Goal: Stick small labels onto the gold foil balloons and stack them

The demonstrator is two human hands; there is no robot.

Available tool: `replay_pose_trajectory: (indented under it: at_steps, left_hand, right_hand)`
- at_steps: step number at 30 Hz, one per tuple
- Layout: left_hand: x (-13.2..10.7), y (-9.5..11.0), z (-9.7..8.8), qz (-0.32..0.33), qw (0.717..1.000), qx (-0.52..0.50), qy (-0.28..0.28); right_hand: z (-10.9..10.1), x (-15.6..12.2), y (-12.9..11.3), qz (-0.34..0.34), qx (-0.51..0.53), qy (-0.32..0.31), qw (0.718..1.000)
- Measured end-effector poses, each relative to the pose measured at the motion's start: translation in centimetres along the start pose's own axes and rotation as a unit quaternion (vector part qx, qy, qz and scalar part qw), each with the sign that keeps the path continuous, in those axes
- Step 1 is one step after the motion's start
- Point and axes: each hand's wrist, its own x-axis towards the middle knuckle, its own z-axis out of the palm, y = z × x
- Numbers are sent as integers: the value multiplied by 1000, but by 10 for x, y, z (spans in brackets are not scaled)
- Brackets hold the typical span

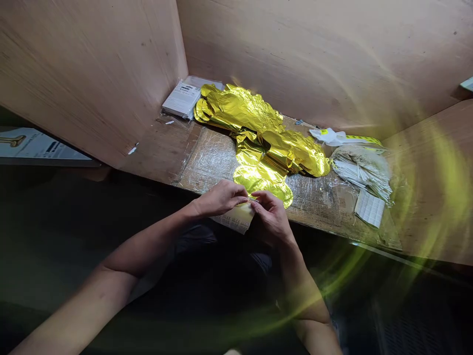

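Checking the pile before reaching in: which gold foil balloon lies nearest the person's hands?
The flat, round-lobed gold foil balloon at the pile's front, just beyond the right hand. The crumpled gold foil balloons lie farther back.

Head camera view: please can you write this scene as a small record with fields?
View: looking down into a corner of a wooden bench
Left hand: pinches a small item, too small to identify
Right hand: pinches the same small item
Under the hands: pale yellow printed sheet
Main pile: gold foil balloons
Right side: bundle of white sticks, sheet of white labels, white plastic bag
Back corner: boxed package
Surface: wooden bench, plywood walls
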Motion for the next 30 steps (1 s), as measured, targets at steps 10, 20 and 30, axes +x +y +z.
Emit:
replay_pose_trajectory:
  at_steps: [10, 20, 30]
  left_hand:
    - [6, 5, -5, -7, 999, -1, -45]
    - [11, -3, 0, -7, 998, -4, -61]
    - [-9, -28, 55, 67, 980, 185, -34]
  right_hand:
    - [-7, 4, -3, -110, -182, -10, 977]
    - [-14, 1, 0, -339, -461, -24, 820]
    - [-46, 40, 10, -79, -317, -4, 945]
